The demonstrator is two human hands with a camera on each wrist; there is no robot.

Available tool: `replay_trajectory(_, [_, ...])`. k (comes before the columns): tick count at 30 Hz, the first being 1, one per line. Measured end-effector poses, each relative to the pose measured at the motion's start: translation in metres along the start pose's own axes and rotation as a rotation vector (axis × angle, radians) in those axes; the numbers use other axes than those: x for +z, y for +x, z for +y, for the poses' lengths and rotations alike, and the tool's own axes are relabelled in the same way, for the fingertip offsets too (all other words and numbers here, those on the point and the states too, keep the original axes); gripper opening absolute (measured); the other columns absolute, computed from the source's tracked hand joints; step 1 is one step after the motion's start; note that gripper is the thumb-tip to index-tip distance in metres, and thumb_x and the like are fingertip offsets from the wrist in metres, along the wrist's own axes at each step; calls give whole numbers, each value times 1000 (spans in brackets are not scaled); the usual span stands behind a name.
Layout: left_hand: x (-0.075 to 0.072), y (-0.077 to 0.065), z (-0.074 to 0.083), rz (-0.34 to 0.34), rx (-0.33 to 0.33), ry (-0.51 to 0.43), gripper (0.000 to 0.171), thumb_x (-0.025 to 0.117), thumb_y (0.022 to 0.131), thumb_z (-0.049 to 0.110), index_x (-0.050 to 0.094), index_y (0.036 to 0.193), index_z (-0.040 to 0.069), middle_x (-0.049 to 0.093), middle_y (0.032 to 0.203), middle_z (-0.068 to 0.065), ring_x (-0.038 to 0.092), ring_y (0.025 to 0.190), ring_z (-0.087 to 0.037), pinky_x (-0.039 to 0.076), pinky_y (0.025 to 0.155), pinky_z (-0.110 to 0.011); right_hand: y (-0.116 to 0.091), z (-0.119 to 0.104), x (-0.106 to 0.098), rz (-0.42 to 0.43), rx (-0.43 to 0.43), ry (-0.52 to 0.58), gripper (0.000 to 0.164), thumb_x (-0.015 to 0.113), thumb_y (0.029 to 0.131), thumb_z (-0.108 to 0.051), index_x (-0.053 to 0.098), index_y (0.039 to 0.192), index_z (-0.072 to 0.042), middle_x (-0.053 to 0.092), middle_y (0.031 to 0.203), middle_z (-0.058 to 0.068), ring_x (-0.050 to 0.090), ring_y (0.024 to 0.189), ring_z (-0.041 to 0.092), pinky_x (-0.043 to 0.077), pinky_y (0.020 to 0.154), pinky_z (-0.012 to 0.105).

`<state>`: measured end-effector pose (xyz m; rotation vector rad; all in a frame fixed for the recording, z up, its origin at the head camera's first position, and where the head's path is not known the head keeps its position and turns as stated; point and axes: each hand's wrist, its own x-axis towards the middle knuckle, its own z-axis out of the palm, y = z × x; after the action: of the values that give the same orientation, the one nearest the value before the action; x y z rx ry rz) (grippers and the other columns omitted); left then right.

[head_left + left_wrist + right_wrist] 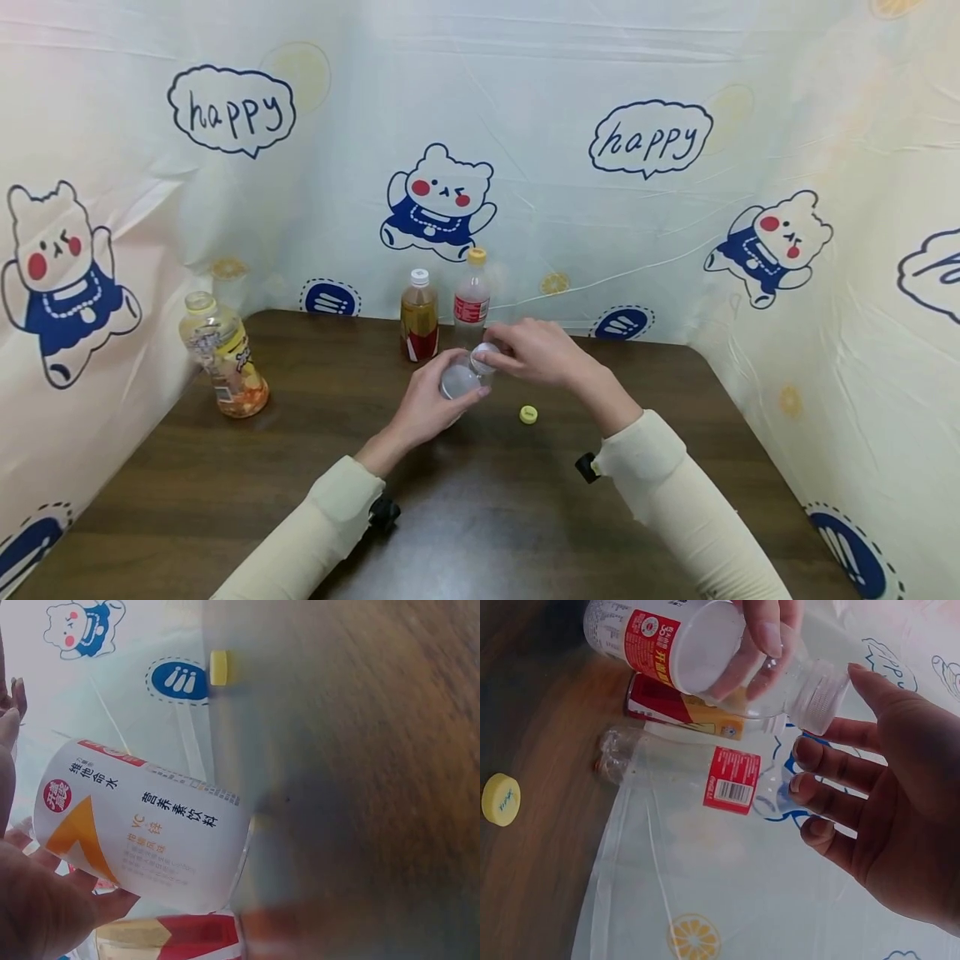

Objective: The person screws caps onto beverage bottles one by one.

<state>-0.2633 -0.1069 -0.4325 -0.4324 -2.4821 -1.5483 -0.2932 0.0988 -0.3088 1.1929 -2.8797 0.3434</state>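
My left hand [424, 402] grips a clear plastic drink bottle [142, 832] with a white wraparound label bearing an orange mark. The bottle tilts with its neck towards my right hand [543, 357]. Its white ribbed cap [820, 697] sits at the bottle's mouth, pinched between my right thumb and index finger. In the right wrist view the other right fingers [832, 799] spread below the cap. A loose yellow cap [528, 414] lies on the table to the right of the bottle.
Behind my hands stand a white-capped bottle [419, 321] of amber drink and a red-labelled clear bottle [472, 304] with a yellow cap. At the left is a capless bottle [225, 358] with a yellow label. A printed curtain [525, 100] surrounds the brown table [300, 467].
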Motion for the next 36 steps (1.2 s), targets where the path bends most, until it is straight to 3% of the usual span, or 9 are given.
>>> replay_trajectory(5, [-8, 0, 2, 21, 10, 0, 65, 82, 85, 47, 53, 138, 24, 60, 134, -1, 61, 116, -27, 58, 91, -51, -2, -1, 0, 44, 4, 35, 35, 56, 102, -51, 70, 116, -21, 70, 89, -8, 61, 77, 10, 53, 66, 28])
replay_trajectory(17, [-48, 3, 6, 150, -72, -24, 75, 76, 88, 54, 45, 147, 19, 53, 145, -9, 54, 128, -34, 49, 101, -64, -9, 10, 4, 108, -42, 74, 29, 56, 105, -46, 69, 95, -22, 59, 71, -7, 54, 65, 12, 47, 58, 31])
replay_trajectory(26, [-74, 11, -18, 218, -105, 8, 79, 73, 89, 59, 42, 148, 17, 52, 145, -14, 54, 125, -36, 48, 100, -65, -28, 37, 25, 54, 57, 105, 27, 57, 105, -40, 74, 108, -19, 62, 75, -10, 56, 67, 10, 48, 61, 31])
replay_trajectory(36, [-88, 24, -40, 245, -269, -64, 86, 66, 92, 63, 31, 155, 16, 38, 160, -15, 40, 143, -38, 33, 113, -68, -37, 66, 63, -17, 101, 119, 25, 59, 105, -37, 74, 110, -17, 69, 84, -5, 57, 70, 9, 50, 62, 31])
